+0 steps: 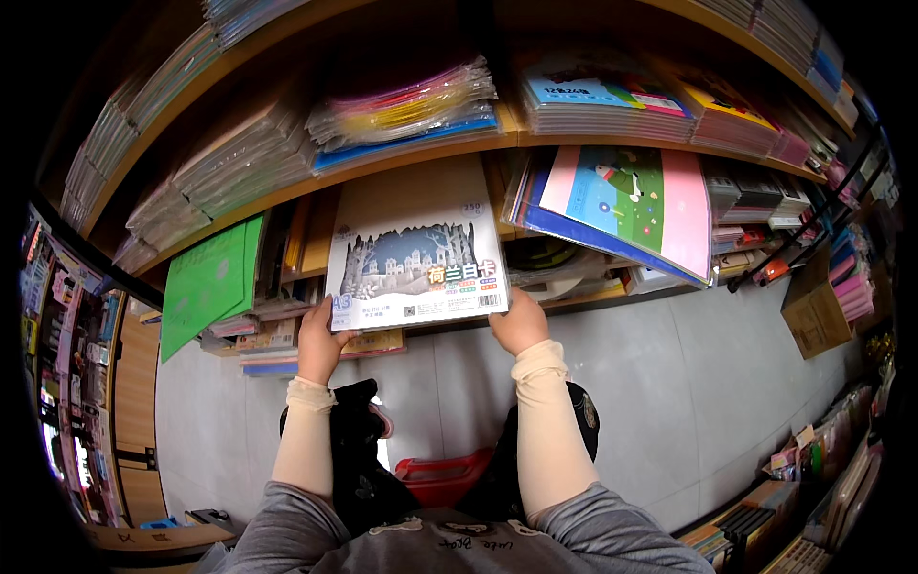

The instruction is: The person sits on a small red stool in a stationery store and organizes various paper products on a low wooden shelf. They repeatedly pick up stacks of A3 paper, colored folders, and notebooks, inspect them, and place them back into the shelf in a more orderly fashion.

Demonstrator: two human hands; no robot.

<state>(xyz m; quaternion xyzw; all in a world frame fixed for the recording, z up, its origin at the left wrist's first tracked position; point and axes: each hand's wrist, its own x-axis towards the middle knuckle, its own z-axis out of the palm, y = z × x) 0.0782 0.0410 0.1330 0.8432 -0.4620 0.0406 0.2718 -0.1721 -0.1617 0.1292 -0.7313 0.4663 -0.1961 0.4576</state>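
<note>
A large A3 pack of white card paper (416, 251), with a printed paper-cut castle scene on its cover, lies flat and reaches partly into a wooden shelf compartment. My left hand (320, 344) grips its near left corner, and my right hand (521, 323) holds the near right corner. The far end of the pack sits beneath the shelf board above. Right of it, a pink, blue and green illustrated pack (631, 194) rests on dark blue sheets and juts out of the shelf. Green sheets (208, 280) stick out at the left.
The wooden shelf edge (430, 152) crosses just above the pack, carrying plastic-wrapped paper stacks (409, 107). A red plastic stool (443, 477) is between my legs. A cardboard box (817, 308) stands at right on the grey tiled floor. More shelving is at far left and lower right.
</note>
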